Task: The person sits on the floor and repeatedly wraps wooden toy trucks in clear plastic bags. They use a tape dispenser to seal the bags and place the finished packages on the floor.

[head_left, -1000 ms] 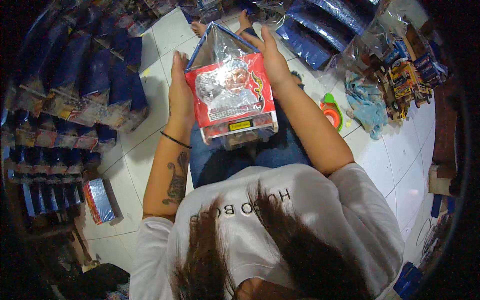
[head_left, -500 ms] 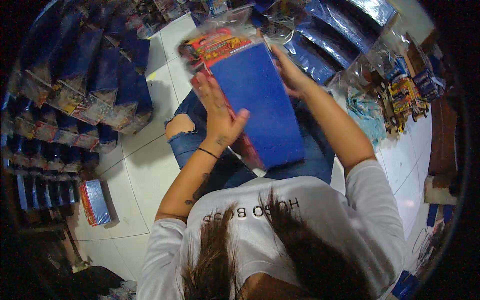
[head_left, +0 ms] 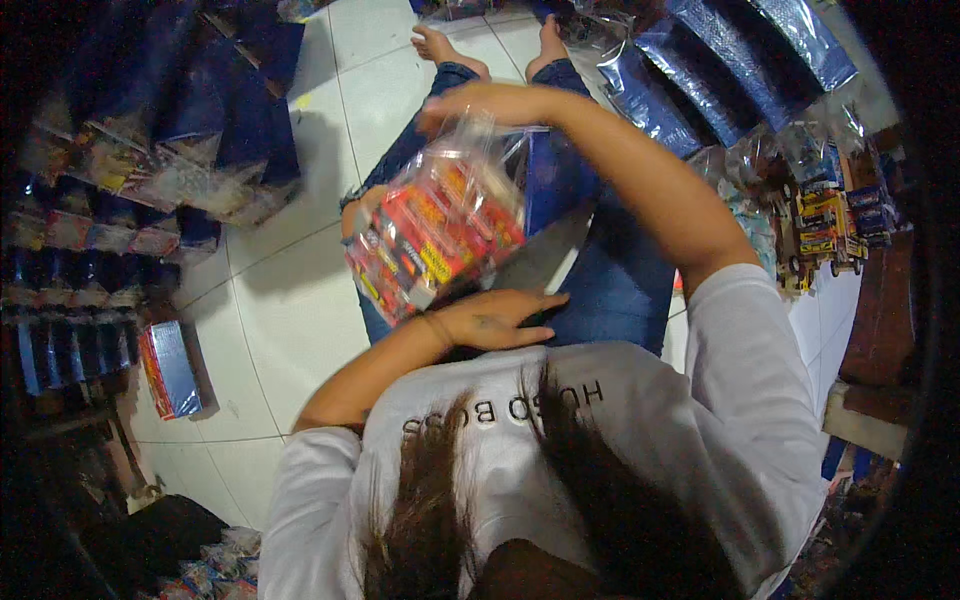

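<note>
Head view, looking straight down on a seated person in a white shirt and blue jeans, legs stretched toward the top of the frame over a white tiled floor (head_left: pixel 290 330). At centre frame, over the lap, sits a toy package (head_left: pixel 435 235): a box with a red and orange printed face carrying yellow patches, wrapped in a clear, crinkled plastic bag whose loose end bunches up toward the upper right. The package is tilted, its long side running from lower left to upper right. Behind it, right of centre, a flat blue panel (head_left: pixel 555 175) shows, touching or just behind the bag; whether it is part of the same package cannot be told. Left hand (head_left: pixel 495 320) lies below the package at centre frame, palm down, fingers stretched flat toward the right, supporting the lower edge of the box rather than closing around it. Right hand (head_left: pixel 470 105) reaches in from the right across the upper centre, fingers curled over the top of the plastic bag, gripping it. Left edge of the frame: rows of dark blue packaged goods (head_left: pixel 215 120) on the floor, and a single blue-and-red box (head_left: pixel 170 368) lying apart at lower left. Upper right: more shiny blue packets (head_left: pixel 700 70); right edge: bagged toy trucks (head_left: pixel 825 225).
</note>
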Demonstrator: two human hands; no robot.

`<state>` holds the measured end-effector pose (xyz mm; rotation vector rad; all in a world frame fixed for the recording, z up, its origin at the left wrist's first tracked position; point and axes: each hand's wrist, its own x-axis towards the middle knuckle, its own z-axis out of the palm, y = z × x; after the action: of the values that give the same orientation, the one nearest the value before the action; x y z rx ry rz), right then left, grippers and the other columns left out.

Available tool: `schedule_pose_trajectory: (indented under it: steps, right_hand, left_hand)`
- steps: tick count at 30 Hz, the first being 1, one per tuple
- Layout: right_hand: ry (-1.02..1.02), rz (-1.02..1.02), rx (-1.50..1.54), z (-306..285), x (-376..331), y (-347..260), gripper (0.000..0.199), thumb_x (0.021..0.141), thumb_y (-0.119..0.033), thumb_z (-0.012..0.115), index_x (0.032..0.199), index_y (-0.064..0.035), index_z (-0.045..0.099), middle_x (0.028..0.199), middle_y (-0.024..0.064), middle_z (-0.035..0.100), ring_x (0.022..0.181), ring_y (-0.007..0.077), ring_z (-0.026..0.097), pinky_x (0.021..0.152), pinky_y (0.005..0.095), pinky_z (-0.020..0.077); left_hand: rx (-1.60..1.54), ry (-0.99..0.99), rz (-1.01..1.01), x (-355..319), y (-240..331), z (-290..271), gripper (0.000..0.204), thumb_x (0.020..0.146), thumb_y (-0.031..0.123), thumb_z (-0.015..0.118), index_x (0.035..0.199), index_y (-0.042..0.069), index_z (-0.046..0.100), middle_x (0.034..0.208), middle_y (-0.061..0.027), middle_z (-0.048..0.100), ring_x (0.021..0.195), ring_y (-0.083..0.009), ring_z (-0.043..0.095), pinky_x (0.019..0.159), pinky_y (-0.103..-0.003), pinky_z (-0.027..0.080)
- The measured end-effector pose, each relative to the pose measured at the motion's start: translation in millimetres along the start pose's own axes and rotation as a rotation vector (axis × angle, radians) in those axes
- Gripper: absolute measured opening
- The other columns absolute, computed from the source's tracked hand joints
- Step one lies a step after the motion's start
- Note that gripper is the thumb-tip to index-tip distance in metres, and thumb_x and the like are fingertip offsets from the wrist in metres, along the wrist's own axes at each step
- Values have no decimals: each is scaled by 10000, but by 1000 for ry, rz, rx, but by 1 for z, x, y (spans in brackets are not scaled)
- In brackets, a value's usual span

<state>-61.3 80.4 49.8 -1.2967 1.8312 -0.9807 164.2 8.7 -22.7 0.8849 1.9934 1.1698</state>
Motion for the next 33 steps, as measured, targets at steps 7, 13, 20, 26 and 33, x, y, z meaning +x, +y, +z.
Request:
schedule_pose_trajectory:
  steps: [7,13,20,26,33]
  right_hand:
    - [239,-279,-674,9,-62,-85,286,822,-250,683,1080,-126,677,1196,110,598,1120,254,555,920,346,440]
    - [423,-396,-338,16,-48,-118,245,815,-196,693,1005,-46,654,956,70,646,890,196,616,730,350,485]
    - [246,-360,-458,16,-47,-89,191,819,-165,697,937,-23,643,921,64,639,854,154,580,782,311,461]
    - [200,-386,-408,11,-35,-92,140,865,-151,646,875,-13,624,805,53,600,769,138,565,714,279,448]
    - [246,-232,-125,2,-33,-100,153,899,-169,626,894,-15,625,803,-11,595,785,87,550,704,242,450]
  left_hand:
    - [296,1272,59,-89,71,-59,160,798,131,703,875,19,617,802,-74,640,768,-217,617,719,-336,478]
    - [444,1346,3,-72,48,-73,97,812,66,656,873,11,603,796,-98,608,753,-210,591,714,-314,458]
    - [492,1430,183,-98,47,-74,51,806,16,630,839,15,592,823,-90,588,779,-204,565,721,-290,445]
    - [304,1354,125,-97,48,-85,47,821,35,649,838,2,619,764,-58,608,705,-133,564,652,-255,449]
    - [85,1335,99,-92,51,-97,121,864,124,650,861,3,642,738,-6,609,679,-63,547,604,-215,445]
